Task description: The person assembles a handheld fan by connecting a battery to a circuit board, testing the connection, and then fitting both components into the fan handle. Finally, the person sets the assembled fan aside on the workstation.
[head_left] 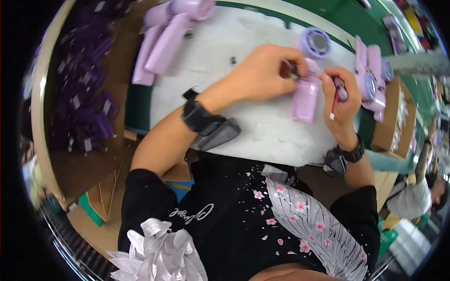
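A lilac handheld fan (305, 100) lies on the white mat with its round head (316, 43) away from me. My left hand (269, 72) is at the fan's neck, fingers closed in a pinch; a small dark, shiny bit shows between them, too small to name. On the fan's other side, my right hand (344, 96) is curled round a small purple cylinder (341, 89). A red lead (335, 100) with a white end hangs from it across the palm. Some of its fingertips point toward the fan's neck.
More lilac fans (164, 44) lie at the mat's far left, others (370, 79) at the right. A large box of purple pieces (86, 84) stands left. At the right is a cardboard box (393, 124) of small parts. A tiny black piece (233, 60) lies on the mat (262, 126).
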Tool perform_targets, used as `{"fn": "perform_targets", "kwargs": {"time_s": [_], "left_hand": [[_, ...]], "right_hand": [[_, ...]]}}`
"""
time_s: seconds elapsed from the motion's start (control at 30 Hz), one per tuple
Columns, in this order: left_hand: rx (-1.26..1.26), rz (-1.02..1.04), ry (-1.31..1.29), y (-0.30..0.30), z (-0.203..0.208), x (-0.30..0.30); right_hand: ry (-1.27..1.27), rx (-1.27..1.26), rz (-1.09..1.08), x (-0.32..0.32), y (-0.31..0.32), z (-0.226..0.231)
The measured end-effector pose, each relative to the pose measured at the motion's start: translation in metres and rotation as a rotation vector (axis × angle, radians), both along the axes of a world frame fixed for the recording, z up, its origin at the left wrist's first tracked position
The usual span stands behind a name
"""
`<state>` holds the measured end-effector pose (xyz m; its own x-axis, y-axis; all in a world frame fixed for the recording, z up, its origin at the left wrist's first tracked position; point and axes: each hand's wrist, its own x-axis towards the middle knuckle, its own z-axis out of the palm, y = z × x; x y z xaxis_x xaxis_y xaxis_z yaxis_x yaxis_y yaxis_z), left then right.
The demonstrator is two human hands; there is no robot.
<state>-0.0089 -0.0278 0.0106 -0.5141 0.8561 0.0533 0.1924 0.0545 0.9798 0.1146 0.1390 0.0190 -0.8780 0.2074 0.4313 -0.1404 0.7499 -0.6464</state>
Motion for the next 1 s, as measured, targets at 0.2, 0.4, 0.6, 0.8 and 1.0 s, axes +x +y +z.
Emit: {"fn": "perform_targets", "kwargs": {"time_s": [0.2,0.4,0.6,0.8,1.0], "left_hand": [[-0.008,-0.028,-0.103,-0.004,0.003,-0.009],[-0.054,-0.043,-0.194,-0.011,0.017,-0.003],[-0.107,0.019,-0.198,-0.011,0.016,-0.008],[-0.128,0.056,-0.279,-0.014,0.015,-0.011],[-0.087,0.054,-0.275,-0.014,0.014,-0.013]], "right_hand": [[0.024,-0.09,0.043,-0.006,0.001,0.007],[0.053,0.012,0.1,-0.01,-0.002,-0.001],[0.07,-0.025,0.129,-0.009,-0.001,-0.003],[0.134,-0.001,0.127,-0.01,-0.004,0.0],[0.117,0.016,0.128,-0.011,-0.006,-0.002]]}}
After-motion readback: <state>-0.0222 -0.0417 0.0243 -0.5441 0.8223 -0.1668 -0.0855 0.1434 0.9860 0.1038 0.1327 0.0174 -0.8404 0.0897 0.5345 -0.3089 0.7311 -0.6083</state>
